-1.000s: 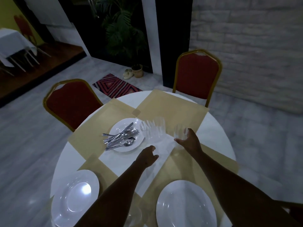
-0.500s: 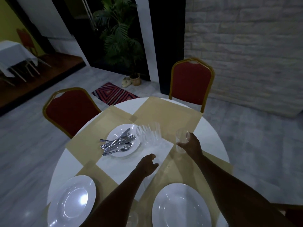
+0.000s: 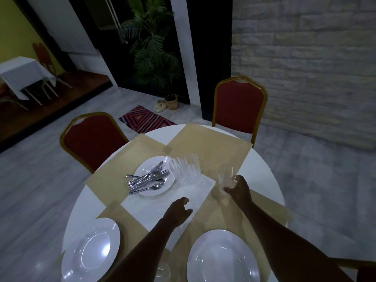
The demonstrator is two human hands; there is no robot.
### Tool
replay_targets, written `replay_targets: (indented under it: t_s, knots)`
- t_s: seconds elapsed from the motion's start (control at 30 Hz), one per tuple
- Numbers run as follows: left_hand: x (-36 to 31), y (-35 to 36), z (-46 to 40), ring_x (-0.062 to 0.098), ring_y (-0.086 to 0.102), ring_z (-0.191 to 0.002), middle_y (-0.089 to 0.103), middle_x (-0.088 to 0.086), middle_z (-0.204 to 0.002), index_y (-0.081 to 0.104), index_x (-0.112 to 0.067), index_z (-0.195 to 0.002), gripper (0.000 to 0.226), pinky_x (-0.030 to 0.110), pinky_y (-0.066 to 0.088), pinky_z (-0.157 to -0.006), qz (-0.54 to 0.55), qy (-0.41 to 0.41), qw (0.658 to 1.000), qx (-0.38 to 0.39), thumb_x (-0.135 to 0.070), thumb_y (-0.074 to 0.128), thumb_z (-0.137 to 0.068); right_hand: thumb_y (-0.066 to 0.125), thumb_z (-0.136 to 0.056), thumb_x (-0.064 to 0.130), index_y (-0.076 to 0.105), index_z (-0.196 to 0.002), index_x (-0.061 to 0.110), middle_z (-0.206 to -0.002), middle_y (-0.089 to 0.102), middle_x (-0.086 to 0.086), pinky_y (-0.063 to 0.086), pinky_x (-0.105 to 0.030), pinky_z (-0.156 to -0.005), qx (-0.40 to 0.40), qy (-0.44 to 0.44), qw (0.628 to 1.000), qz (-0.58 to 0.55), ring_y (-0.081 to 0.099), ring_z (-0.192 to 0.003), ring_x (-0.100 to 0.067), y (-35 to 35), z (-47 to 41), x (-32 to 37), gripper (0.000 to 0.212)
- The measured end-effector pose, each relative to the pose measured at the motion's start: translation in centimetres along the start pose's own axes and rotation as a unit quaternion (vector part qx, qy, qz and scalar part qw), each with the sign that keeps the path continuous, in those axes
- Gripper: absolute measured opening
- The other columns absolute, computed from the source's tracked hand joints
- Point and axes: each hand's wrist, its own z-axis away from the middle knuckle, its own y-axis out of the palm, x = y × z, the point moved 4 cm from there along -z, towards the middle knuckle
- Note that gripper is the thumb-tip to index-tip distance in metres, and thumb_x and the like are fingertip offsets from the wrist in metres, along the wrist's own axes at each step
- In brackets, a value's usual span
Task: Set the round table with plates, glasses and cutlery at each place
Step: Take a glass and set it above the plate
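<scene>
The round white table [image 3: 262, 171] carries tan placemats. My right hand [image 3: 238, 189] grips a clear glass [image 3: 226, 177] and holds it just above the right-hand mat. My left hand [image 3: 179, 210] hovers over the table's middle, fingers loosely curled, holding nothing. A cluster of clear glasses [image 3: 186, 169] stands at the centre. Beside it a small white plate [image 3: 151, 190] bears a pile of cutlery [image 3: 147, 180]. Two large white plates lie at the near places, one on the left [image 3: 89, 249] and one on the right [image 3: 221, 257]. Another glass [image 3: 162, 271] shows under my left forearm.
Two red chairs with gold frames stand at the far side, one on the left [image 3: 91, 139] and one on the right [image 3: 240, 104]. A patterned rug [image 3: 146, 121] and a potted plant [image 3: 151, 47] lie beyond. The far right placemat [image 3: 209, 147] is bare.
My right hand has lifted the glass slightly and carried it a little to the right, away from the cluster. My left hand has stayed in place.
</scene>
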Motion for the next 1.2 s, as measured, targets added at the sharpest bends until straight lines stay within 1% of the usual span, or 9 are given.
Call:
replay_targets:
  t_s: [0.13, 0.2, 0.33, 0.4, 0.63, 0.8, 0.97, 1.07, 1.2]
  knots:
    - [-0.1, -1.2, 1.4, 0.019, 0.051, -0.126, 0.052, 0.004, -0.138, 0.048, -0.012, -0.131, 0.048, 0.028, 0.041, -0.104, 0.014, 0.000, 0.999, -0.029, -0.033, 0.060, -0.090, 0.086, -0.062, 0.013, 0.061, -0.101, -0.005, -0.097, 0.068, -0.018, 0.043, -0.024, -0.068, 0.002, -0.008, 1.000, 0.008, 0.067, -0.087, -0.032, 0.4, 2.1, -1.8, 0.050]
    - [0.3, -2.0, 2.3, 0.018, 0.051, -0.126, 0.052, 0.003, -0.137, 0.048, -0.012, -0.132, 0.047, 0.027, 0.040, -0.104, 0.011, -0.004, 0.999, -0.040, -0.033, 0.059, -0.091, 0.084, -0.066, 0.014, 0.060, -0.103, -0.005, -0.099, 0.068, -0.019, 0.043, -0.025, -0.069, 0.020, -0.003, 1.000, 0.021, 0.067, -0.089, -0.032, 0.8, 3.3, -2.3, 0.048]
    - [1.8, -4.1, 4.3, 0.017, 0.051, -0.125, 0.053, 0.002, -0.136, 0.049, -0.014, -0.131, 0.045, 0.025, 0.039, -0.104, 0.015, -0.029, 0.996, -0.078, -0.033, 0.058, -0.091, 0.078, -0.075, 0.022, 0.055, -0.118, -0.002, -0.115, 0.064, -0.017, 0.042, -0.025, -0.085, 0.101, 0.002, 0.994, 0.045, 0.061, -0.106, -0.029, 2.6, 5.2, -1.8, 0.054]
    - [2.7, -5.2, 5.4, 0.017, 0.052, -0.123, 0.054, 0.001, -0.135, 0.051, -0.013, -0.129, 0.044, 0.024, 0.039, -0.102, 0.025, -0.046, 0.994, -0.097, -0.032, 0.059, -0.091, 0.077, -0.076, 0.023, 0.055, -0.118, 0.000, -0.117, 0.065, -0.013, 0.040, -0.022, -0.084, 0.141, -0.009, 0.989, 0.048, 0.061, -0.107, -0.026, 3.8, 5.8, -0.9, 0.053]
    - [6.4, -7.5, 9.1, 0.017, 0.057, -0.115, 0.059, 0.001, -0.128, 0.056, -0.011, -0.123, 0.037, 0.023, 0.042, -0.098, 0.031, -0.079, 0.987, -0.135, -0.029, 0.060, -0.090, 0.073, -0.079, 0.027, 0.062, -0.107, 0.005, -0.097, 0.061, 0.000, 0.032, -0.014, -0.075, 0.210, -0.083, 0.970, 0.093, 0.062, -0.101, -0.020, 7.5, 8.0, 2.7, 0.038]
    - [9.3, -9.5, 9.8, 0.017, 0.060, -0.109, 0.064, 0.001, -0.118, 0.061, -0.010, -0.115, 0.031, 0.022, 0.044, -0.094, 0.038, -0.090, 0.983, -0.158, -0.026, 0.061, -0.089, 0.071, -0.079, 0.026, 0.064, -0.095, 0.013, -0.102, 0.066, -0.004, 0.038, -0.020, -0.078, 0.249, -0.101, 0.957, 0.110, 0.062, -0.101, -0.019, 10.2, 8.8, 5.8, 0.022]
    - [13.0, -11.9, 8.8, 0.020, 0.063, -0.102, 0.066, 0.005, -0.114, 0.063, -0.005, -0.111, 0.028, 0.025, 0.044, -0.094, 0.044, -0.083, 0.981, -0.170, -0.021, 0.062, -0.088, 0.070, -0.078, 0.027, 0.055, -0.077, 0.021, -0.083, 0.060, 0.003, 0.037, -0.022, -0.073, 0.262, -0.102, 0.955, 0.094, 0.059, -0.086, -0.016, 13.9, 8.9, 8.9, 0.016]
    - [15.3, -12.8, 7.7, 0.020, 0.063, -0.103, 0.067, 0.006, -0.113, 0.064, -0.004, -0.111, 0.027, 0.023, 0.041, -0.092, 0.056, -0.091, 0.980, -0.169, -0.019, 0.062, -0.088, 0.073, -0.075, 0.025, 0.057, -0.069, 0.019, -0.073, 0.062, 0.003, 0.042, -0.026, -0.069, 0.269, -0.065, 0.960, 0.050, 0.057, -0.074, -0.015, 16.3, 9.0, 10.2, 0.017]
    - [18.5, -13.5, 5.3, 0.020, 0.061, -0.107, 0.068, 0.005, -0.113, 0.065, -0.007, -0.109, 0.025, 0.023, 0.042, -0.093, 0.072, -0.105, 0.980, -0.156, -0.018, 0.061, -0.087, 0.072, -0.074, 0.020, 0.058, -0.066, 0.014, -0.066, 0.061, -0.001, 0.042, -0.030, -0.066, 0.282, -0.018, 0.959, -0.014, 0.057, -0.068, -0.017, 19.5, 9.4, 12.5, 0.017]
